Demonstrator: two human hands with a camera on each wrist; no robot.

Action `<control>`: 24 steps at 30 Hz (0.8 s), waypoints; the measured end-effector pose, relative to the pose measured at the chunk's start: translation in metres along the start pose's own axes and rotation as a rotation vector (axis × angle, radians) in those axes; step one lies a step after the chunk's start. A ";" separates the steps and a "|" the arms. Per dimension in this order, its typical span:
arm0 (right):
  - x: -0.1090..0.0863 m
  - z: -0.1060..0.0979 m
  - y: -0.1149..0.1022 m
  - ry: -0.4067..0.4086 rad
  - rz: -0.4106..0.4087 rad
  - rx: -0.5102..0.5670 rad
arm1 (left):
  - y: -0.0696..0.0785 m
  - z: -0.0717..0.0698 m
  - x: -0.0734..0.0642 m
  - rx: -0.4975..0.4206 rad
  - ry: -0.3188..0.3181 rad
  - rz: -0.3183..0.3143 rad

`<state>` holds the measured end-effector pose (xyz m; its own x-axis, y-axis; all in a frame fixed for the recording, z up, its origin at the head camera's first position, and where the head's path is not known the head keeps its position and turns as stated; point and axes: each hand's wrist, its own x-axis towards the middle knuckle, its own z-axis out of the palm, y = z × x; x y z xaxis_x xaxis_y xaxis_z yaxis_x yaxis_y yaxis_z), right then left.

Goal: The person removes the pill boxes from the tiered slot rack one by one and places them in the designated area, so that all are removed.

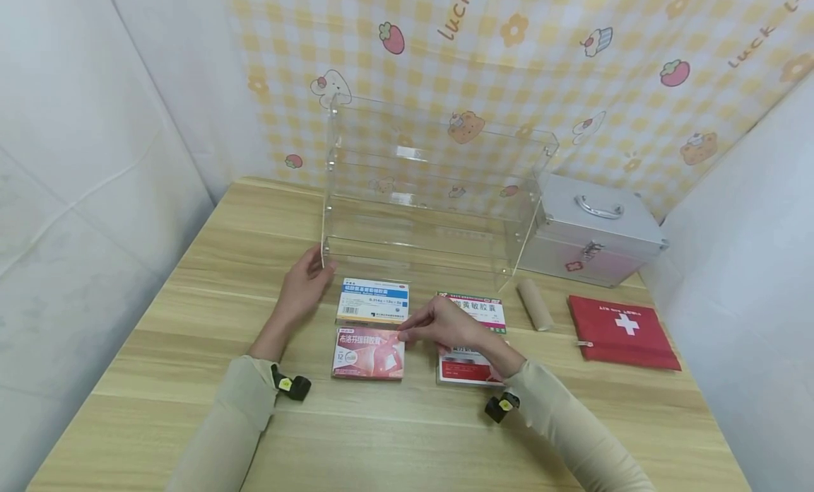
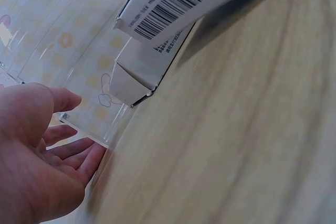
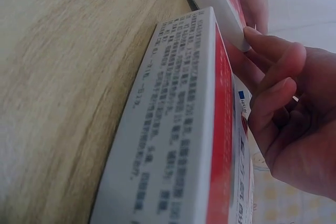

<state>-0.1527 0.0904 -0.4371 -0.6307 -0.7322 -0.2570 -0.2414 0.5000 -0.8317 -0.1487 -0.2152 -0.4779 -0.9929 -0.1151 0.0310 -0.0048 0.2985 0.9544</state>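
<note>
My right hand (image 1: 445, 326) pinches the right edge of a pink medicine box (image 1: 369, 361) between thumb and fingers. In the right wrist view that white-sided pink box (image 3: 215, 3) shows at the fingertips. Just behind it lies a blue-and-white medicine box (image 1: 372, 301). My left hand (image 1: 304, 283) holds the lower left front corner of a clear acrylic rack (image 1: 420, 248), its thumb in front; the left wrist view shows the hand (image 2: 47, 150) around that corner. Under my right hand is a red-and-white medicine box (image 1: 467, 372), partly covered, with a green-edged medicine box (image 1: 486, 312) behind it.
A cardboard tube (image 1: 535, 305) lies right of the boxes. A red first-aid pouch (image 1: 620, 343) with a white cross rests at the right, below a silver case (image 1: 591, 244) beside the rack. A yellow checked cloth (image 1: 445, 68) hangs behind.
</note>
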 end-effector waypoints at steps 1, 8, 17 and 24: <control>0.000 0.000 0.000 0.006 -0.001 -0.005 | 0.000 0.000 0.000 0.000 0.002 -0.001; 0.001 0.003 -0.002 0.020 -0.007 -0.011 | 0.000 0.001 0.001 0.002 0.001 0.009; 0.001 0.004 -0.003 0.023 0.004 -0.009 | -0.001 0.001 0.002 0.007 -0.001 0.006; -0.001 0.007 -0.004 0.016 -0.014 -0.015 | 0.000 0.000 0.001 0.010 -0.002 0.012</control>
<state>-0.1458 0.0857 -0.4369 -0.6387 -0.7318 -0.2379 -0.2611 0.4969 -0.8276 -0.1496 -0.2150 -0.4781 -0.9931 -0.1097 0.0415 0.0056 0.3093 0.9510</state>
